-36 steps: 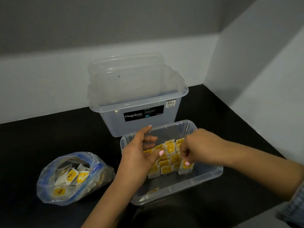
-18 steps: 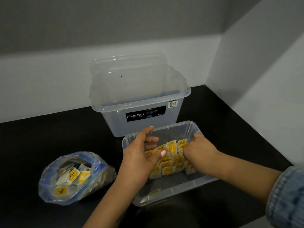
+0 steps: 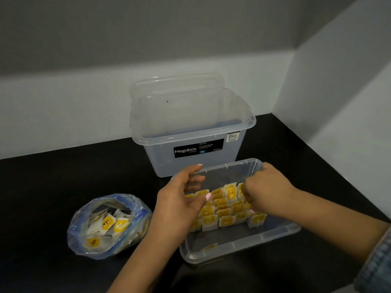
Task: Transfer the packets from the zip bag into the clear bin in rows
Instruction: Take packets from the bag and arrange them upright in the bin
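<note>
Down on the black desk (image 3: 53, 187), both hands reach into the shallow clear bin (image 3: 281, 230), where yellow-and-white tea packets (image 3: 224, 210) stand upright in rows towards its far end. The left hand (image 3: 179, 199) has relaxed, extended fingers, its thumb touching the left edge of the rows. The right hand (image 3: 264, 189) is curled at the right end of the rows; whether it pinches a packet cannot be told. Left of the bin, well apart, lies the open zip bag (image 3: 110, 225) holding more packets. Behind stands a taller Megabox storage box (image 3: 194, 132).
</note>
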### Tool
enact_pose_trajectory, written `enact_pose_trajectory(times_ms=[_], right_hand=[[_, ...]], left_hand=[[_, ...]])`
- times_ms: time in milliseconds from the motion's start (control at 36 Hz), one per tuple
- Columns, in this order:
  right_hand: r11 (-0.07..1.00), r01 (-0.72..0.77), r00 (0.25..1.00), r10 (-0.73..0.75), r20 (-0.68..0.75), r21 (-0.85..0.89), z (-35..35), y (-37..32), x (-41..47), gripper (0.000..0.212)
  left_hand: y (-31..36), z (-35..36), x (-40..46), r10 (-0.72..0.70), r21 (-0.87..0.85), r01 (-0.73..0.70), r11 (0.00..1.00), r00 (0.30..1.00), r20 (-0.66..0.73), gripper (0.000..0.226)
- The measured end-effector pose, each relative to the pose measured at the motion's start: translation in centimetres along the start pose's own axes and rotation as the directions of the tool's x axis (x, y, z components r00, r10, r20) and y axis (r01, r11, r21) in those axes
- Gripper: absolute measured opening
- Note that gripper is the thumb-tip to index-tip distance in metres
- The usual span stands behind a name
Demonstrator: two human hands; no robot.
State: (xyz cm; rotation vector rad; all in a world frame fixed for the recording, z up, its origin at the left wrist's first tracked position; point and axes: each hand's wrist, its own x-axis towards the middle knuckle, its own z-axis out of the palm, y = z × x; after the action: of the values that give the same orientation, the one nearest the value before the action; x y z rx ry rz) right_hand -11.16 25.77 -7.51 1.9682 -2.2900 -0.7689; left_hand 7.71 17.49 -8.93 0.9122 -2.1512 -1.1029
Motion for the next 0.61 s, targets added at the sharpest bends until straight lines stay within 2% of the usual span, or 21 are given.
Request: enact_pose_trajectory(times_ms=[194, 389, 500, 611], right_hand=[[0.955, -0.021, 0.988, 0.065, -0.139, 0.296, -4.5, -1.8, 0.5, 0.023], [0.868, 0.112, 0.970, 0.010, -0.242, 0.483, -9.2, -6.7, 1.2, 0.023], [0.791, 0.192, 0.966, -0.049, -0.252, 0.581, -10.6, -10.4, 2.4, 0.021], [0.762, 0.197, 0.973, -0.076, -0.217, 0.617, -11.4, -14.0, 3.8, 0.022]], left_hand=[[-1.4, -4.7, -0.9, -0.013, 0.001, 0.013, 1.000, 0.998, -0.068, 0.054], [-3.8, -10.9, -1.9, -0.074, 0.115, 0.100, 0.988, 0.975, -0.210, 0.051], [-5.7, -14.3, -2.6, -0.134, 0.215, 0.188, 0.958, 0.961, -0.242, 0.053], [-8.1, -16.6, -3.2, -0.194, 0.370, 0.269, 0.889, 0.954, -0.227, 0.058]])
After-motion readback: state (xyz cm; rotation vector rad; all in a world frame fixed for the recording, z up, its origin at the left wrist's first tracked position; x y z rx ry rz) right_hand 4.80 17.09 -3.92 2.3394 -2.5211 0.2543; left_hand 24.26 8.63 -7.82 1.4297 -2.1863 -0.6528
